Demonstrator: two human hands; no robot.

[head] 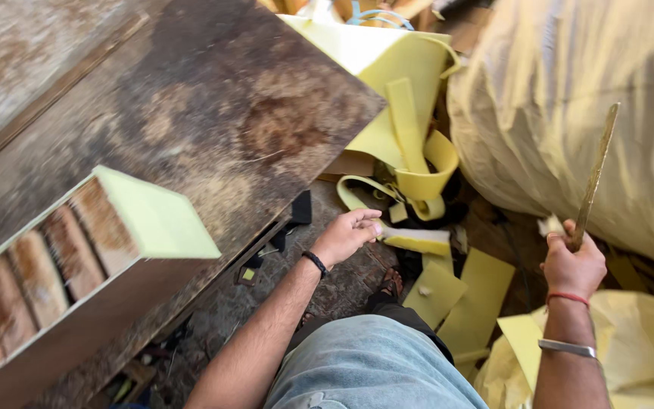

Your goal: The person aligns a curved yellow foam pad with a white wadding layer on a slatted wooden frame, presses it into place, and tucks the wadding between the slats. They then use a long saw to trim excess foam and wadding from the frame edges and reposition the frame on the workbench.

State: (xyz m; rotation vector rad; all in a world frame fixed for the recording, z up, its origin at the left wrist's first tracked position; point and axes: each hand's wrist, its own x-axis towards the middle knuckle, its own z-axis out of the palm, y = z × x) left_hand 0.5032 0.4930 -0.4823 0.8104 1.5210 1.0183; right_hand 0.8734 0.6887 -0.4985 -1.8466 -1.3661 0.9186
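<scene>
No labels, signs or screens are in view. The only packages are two pale yellow plastic sacks: a big bulging sack [569,113] fills the upper right, and a smaller crumpled sack [637,356] lies at the lower right corner.

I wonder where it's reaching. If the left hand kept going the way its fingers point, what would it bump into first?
Probably the pale yellow foam strip lying on the floor right beyond the left hand. Its fingertips look almost on it already, though depth is hard to judge from above.

Two hands [346,235], one blade [592,178], one wooden frame [77,288].
</scene>
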